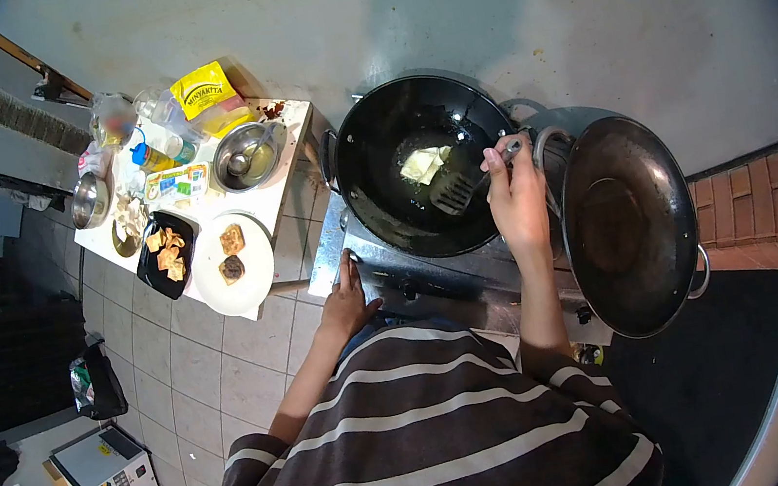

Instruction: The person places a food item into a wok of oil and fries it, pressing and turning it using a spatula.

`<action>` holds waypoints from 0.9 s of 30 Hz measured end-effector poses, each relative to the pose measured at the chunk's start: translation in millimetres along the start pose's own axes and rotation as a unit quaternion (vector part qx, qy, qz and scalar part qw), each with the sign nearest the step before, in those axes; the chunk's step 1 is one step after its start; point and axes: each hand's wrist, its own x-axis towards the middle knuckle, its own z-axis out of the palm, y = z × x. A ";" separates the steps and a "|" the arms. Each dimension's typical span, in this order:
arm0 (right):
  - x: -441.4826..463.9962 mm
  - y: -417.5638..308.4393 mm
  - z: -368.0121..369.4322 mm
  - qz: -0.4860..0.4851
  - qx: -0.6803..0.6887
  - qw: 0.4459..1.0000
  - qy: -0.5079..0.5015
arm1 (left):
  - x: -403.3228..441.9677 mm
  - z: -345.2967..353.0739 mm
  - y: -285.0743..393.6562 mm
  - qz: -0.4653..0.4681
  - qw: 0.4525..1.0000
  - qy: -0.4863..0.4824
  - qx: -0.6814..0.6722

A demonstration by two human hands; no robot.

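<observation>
In the right hand [518, 196], a slotted spatula [452, 198] is gripped, fingers closed around the handle. The left hand [345, 306] is laid at the front edge of the stove [451, 269], thumb and forefinger spread. A pale folded piece [425, 165] is held in the black wok [385, 209], near the spatula's blade. At left, browned pieces [231, 239] are set on a white plate [257, 260]

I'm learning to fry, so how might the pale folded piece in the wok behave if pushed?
The pale folded piece probably slides easily, since the wok around it glistens. It may be soft and tear, as its folds look thin. Being flat, it seems unlikely to roll.
</observation>
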 end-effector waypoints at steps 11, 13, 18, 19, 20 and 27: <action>-0.4 0.3 0.3 -0.022 -0.024 0.999 -0.002 | -1.7 -5.8 4.7 -0.023 0.999 -0.014 -0.032; -0.9 -2.0 0.7 0.007 0.013 1.000 -0.004 | -1.6 -6.8 4.8 -0.024 0.999 -0.018 -0.033; -0.6 0.8 0.2 0.000 -0.020 1.000 0.011 | 0.0 -5.4 4.5 -0.026 0.999 -0.023 -0.028; -0.4 2.1 0.9 -0.001 -0.020 1.000 0.011 | 0.4 -5.5 4.3 -0.029 0.999 -0.030 -0.027; -0.5 3.8 1.7 0.001 -0.028 1.000 0.003 | 0.7 -5.7 4.1 -0.031 0.999 -0.036 -0.027; -2.8 -6.2 -1.3 0.034 0.062 0.997 0.016 | 0.4 -3.7 3.0 -0.029 0.999 -0.033 -0.031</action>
